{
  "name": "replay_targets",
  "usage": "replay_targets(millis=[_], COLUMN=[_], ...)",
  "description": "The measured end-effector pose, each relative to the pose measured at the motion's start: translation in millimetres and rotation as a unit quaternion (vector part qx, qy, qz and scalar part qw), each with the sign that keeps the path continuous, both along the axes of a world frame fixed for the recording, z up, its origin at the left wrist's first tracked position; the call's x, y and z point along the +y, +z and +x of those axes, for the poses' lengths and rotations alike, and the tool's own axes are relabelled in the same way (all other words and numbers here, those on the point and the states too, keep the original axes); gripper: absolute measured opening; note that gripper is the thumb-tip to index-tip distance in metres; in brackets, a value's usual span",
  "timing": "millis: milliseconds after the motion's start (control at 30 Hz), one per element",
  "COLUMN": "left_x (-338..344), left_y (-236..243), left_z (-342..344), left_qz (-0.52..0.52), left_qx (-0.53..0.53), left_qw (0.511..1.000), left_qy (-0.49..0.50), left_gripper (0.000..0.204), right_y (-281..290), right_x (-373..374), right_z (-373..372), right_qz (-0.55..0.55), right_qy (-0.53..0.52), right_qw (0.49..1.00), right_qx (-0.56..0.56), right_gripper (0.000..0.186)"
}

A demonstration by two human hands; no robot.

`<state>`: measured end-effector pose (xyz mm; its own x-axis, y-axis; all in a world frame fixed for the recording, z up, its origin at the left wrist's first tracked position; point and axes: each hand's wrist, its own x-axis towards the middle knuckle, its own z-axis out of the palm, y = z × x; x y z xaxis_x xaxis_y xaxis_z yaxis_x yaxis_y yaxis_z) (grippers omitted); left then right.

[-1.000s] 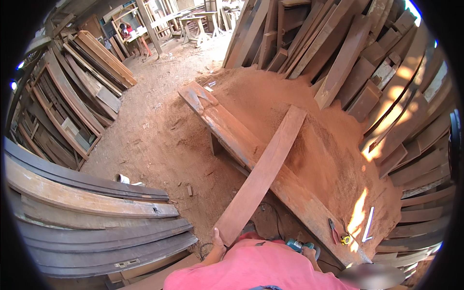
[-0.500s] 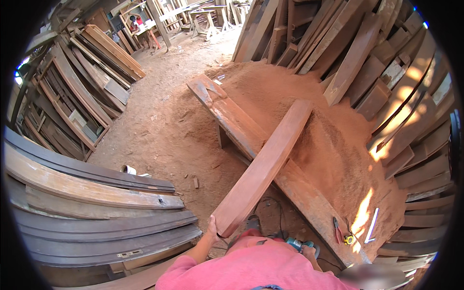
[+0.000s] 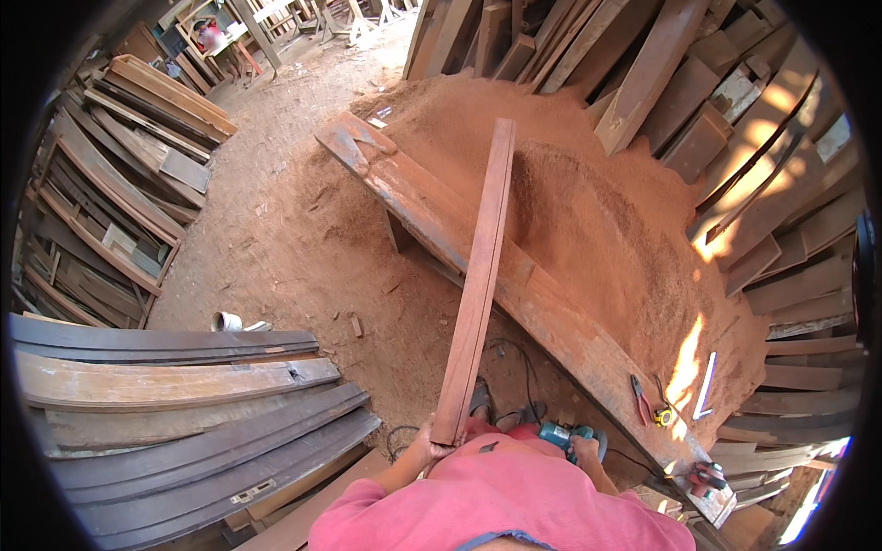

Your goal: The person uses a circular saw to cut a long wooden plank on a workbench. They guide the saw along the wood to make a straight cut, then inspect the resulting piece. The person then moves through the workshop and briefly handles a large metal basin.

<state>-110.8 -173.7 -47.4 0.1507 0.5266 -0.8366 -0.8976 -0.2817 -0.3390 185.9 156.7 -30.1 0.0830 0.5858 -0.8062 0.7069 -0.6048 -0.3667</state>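
My left hand (image 3: 434, 447) is closed round the near end of a long reddish-brown board (image 3: 474, 289). The board stands on its narrow edge, a thin line running along its upper side. Its far part crosses over a worn wooden bench plank (image 3: 588, 335), the near end at my waist. In my right hand (image 3: 583, 449) is a teal power tool (image 3: 556, 435), low by my right side; its exact kind is hard to make out.
Red-handled pliers (image 3: 640, 400) and a yellow tape measure (image 3: 662, 417) lie on the bench plank, with a red-and-black tool (image 3: 707, 477) at its near end. Sawdust (image 3: 588, 202) is heaped behind. Dark planks (image 3: 211, 441) are stacked at left; timber (image 3: 657, 73) leans far right. A black cord (image 3: 531, 367) runs below.
The board has turned from its wide face onto its narrow edge, and its far end has swung left. My left hand still grips it; my right hand keeps the power tool. The view has shifted.
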Motion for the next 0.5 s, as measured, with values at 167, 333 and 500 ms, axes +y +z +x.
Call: replay_targets(millis=[167, 333, 500], left_x=[17.5, 13.9, 11.9], left_y=[9.3, 7.4, -17.1], left_z=[6.9, -5.8, -12.1], left_qz=[0.009, -0.016, -0.072], left_qx=[0.045, 0.168, 0.372], left_qw=[0.998, 0.977, 0.894], left_qy=[-0.033, -0.131, -0.238], left_gripper=[0.065, 0.060, 0.065], right_y=[-10.0, 2.2, -5.9], right_x=[2.0, -3.5, -3.3], right_z=[9.9, -9.3, -12.2], right_qz=[-0.003, -0.011, -0.004], right_qy=[0.003, 0.007, 0.003], right_qw=[1.000, 1.000, 1.000], right_qx=[-0.025, -0.014, -0.025], right_gripper=[0.019, 0.017, 0.019])
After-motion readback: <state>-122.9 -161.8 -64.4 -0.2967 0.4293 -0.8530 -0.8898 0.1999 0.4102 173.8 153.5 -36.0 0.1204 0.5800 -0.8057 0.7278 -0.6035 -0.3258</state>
